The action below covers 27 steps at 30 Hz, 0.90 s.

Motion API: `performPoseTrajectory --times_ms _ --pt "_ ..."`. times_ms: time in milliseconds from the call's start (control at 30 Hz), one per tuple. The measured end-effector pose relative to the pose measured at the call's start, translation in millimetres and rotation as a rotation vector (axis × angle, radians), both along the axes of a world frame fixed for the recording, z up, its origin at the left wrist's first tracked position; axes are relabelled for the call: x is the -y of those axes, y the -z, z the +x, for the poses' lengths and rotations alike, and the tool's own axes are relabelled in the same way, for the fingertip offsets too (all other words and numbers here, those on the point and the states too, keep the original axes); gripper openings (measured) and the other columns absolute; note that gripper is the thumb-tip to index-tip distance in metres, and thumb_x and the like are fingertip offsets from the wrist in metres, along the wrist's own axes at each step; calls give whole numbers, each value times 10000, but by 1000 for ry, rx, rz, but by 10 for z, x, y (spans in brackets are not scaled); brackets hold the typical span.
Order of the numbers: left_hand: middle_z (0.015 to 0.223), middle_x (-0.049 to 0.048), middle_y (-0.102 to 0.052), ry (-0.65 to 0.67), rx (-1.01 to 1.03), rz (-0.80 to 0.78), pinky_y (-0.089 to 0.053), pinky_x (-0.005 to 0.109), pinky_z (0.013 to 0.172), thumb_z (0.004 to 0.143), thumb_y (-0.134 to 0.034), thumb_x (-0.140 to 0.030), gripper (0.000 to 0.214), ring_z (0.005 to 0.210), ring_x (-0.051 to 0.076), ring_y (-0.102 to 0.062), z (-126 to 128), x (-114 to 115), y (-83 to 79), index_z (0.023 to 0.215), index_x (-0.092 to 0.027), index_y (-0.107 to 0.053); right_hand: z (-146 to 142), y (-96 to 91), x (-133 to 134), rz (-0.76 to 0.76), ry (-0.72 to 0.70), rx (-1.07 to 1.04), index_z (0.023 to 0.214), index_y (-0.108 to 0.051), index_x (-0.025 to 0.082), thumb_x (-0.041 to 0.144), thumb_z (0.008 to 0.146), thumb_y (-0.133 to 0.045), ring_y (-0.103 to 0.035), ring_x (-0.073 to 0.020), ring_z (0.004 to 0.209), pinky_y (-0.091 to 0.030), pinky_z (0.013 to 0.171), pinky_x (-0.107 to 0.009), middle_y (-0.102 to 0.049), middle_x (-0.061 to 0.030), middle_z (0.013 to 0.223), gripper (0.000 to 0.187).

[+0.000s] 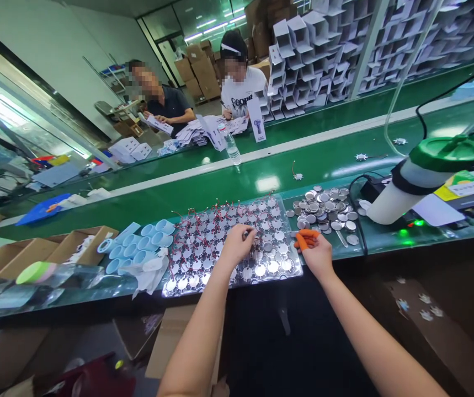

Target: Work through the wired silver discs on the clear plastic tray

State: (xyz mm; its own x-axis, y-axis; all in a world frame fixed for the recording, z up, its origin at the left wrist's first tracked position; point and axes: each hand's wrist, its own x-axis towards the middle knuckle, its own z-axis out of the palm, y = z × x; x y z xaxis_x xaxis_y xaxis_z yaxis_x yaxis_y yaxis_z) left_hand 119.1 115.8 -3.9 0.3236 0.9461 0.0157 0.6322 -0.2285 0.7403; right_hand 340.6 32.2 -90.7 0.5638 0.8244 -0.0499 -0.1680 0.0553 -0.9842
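A flat clear tray (pixel 276 220) of white star-shaped circuit boards with red wires lies on the bench in front of me, many topped with silver discs. My left hand (pixel 237 246) is over the tray, its fingertips pinched on a small silver disc (pixel 246 235). My right hand (pixel 315 253) rests at the tray's right edge, with orange finger cots (pixel 306 239) on its closed fingers. Nothing shows in those fingers. A loose pile of silver coin-cell discs (pixel 321 208) lies just beyond that hand.
Pale blue cups (pixel 137 251) and cardboard trays (pixel 25 259) stand to the left. A white cylinder with a green lid (pixel 427 171) leans over the bench at right. A green conveyor belt (pixel 203 193) runs behind. Co-workers (pixel 239 82) sit beyond it, handling white paper.
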Motion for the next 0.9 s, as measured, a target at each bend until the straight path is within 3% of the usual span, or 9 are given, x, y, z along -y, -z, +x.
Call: performPoseTrajectory --times_ms 100,200,267,433,567,633,767,833,900 --pt "1321 126 -608 -37 303 -40 -474 372 924 947 -439 -526 490 1120 252 -593 -78 206 -154 1253 -197 -634 7 20 -5 -1 -1 8 947 -661 160 515 678 -814 -713 -214 613 -577 480 -289 -701 -58 713 471" --pt "1427 138 -541 24 900 -363 -481 399 947 981 -291 -584 614 1210 278 -564 -88 442 -344 1334 -179 -589 8 30 -7 -8 2 8 951 -665 163 491 680 -823 -711 -210 613 -574 480 -283 -703 -57 715 454" --pt "1457 131 -517 69 1162 -558 -476 407 976 982 -263 -601 650 1264 291 -533 -64 574 -460 1329 -169 -603 6 26 -4 -13 4 4 951 -665 163 476 678 -830 -708 -205 610 -572 485 -278 -703 -55 709 447" --pt "1479 98 -502 129 1309 -683 -470 422 1010 984 -217 -620 681 1323 296 -488 11 759 -633 1321 -185 -618 -3 -13 11 -2 3 -10 930 -664 163 466 672 -839 -700 -199 601 -565 484 -270 -695 -53 688 435" --pt "1469 96 -510 185 1241 -626 -500 442 962 979 -152 -638 710 1273 298 -530 29 818 -647 1310 -224 -625 -5 -36 16 -1 4 -5 916 -666 165 481 664 -840 -698 -200 589 -562 477 -274 -694 -53 675 440" --pt "1440 115 -532 203 1118 -512 -526 452 893 983 -161 -628 684 1183 297 -585 12 796 -584 1304 -237 -622 -4 -37 15 -4 4 1 919 -666 166 484 664 -839 -700 -203 593 -562 475 -275 -695 -54 674 443" --pt "1257 128 -621 160 518 -18 -518 457 904 957 -501 -486 413 1032 263 -621 -66 628 -288 1264 -244 -634 1 -24 10 -3 0 7 929 -660 165 483 677 -831 -699 -201 599 -565 479 -276 -691 -51 683 440" --pt "1214 118 -615 176 171 222 -477 480 989 908 -621 -378 402 1098 272 -583 -98 523 -96 1289 -250 -617 6 -13 6 -4 -6 9 930 -658 165 482 677 -831 -700 -201 603 -566 480 -277 -691 -51 692 441" --pt "1215 120 -596 262 -45 338 -462 488 1018 884 -654 -308 471 1147 280 -552 -103 432 78 1343 -249 -572 12 -1 1 -6 -12 8 930 -657 166 480 675 -833 -700 -200 604 -566 478 -275 -690 -49 697 441"
